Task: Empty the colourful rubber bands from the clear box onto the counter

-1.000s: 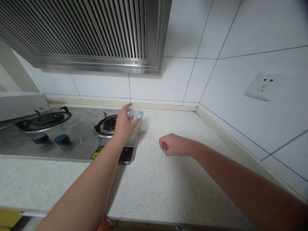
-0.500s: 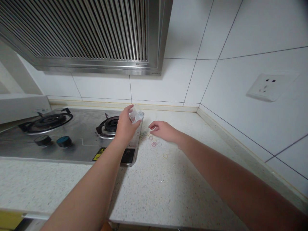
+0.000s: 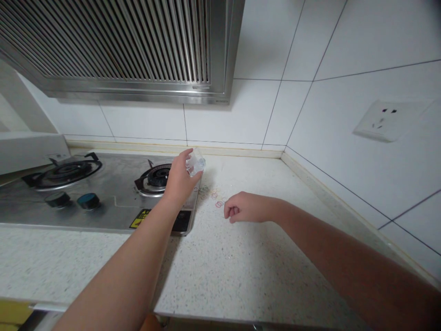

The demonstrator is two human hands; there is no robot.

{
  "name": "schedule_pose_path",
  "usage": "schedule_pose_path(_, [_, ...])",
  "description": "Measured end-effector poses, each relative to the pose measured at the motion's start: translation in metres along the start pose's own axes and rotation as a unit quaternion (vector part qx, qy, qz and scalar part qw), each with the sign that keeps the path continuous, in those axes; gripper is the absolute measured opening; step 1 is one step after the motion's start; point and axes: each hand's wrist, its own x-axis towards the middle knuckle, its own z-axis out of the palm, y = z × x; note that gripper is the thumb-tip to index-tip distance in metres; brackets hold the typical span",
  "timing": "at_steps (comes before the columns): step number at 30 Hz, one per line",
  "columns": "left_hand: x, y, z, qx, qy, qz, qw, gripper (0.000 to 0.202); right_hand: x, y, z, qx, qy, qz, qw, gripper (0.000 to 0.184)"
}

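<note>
My left hand [image 3: 182, 177] grips a small clear plastic container [image 3: 196, 163], tilted, above the right edge of the stove. The thumb is below it and the fingers are on its far side; what it contains is unclear. On the counter just right of the stove lie several thin coloured rings like small rubber bands, among them a red ring [image 3: 219, 204]. Close to these, my right hand [image 3: 246, 207] is low over the counter with its fingers curled and fingertips pressed together. Whatever may be between those fingertips is hidden.
A steel gas stove [image 3: 113, 184] with two burners and knobs fills the left. The range hood [image 3: 138, 92] hangs low above it. White speckled counter [image 3: 220, 276] runs to the tiled walls, and a socket [image 3: 386, 122] is on the right wall.
My right hand has moved toward me and slightly right, and its fingers have closed. The yellow ring that lay there is out of sight. My left hand still holds the container.
</note>
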Motion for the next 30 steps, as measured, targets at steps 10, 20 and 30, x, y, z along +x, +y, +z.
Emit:
schedule_pose_path(10, [-0.002, -0.002, 0.001, -0.001, -0.007, 0.0, 1.0, 0.07, 0.058, 0.014, 0.01, 0.011, 0.136, -0.011, 0.991, 0.016])
schedule_pose_path(20, [0.001, -0.001, -0.002, 0.027, 0.007, -0.001, 1.0, 0.07, 0.071, 0.009, -0.016, -0.04, 0.224, 0.04, 0.973, 0.018])
schedule_pose_path(30, [0.0, -0.021, 0.006, 0.0, -0.039, -0.135, 0.99, 0.056, -0.032, 0.025, -0.032, -0.078, 0.059, 0.109, 0.989, 0.02])
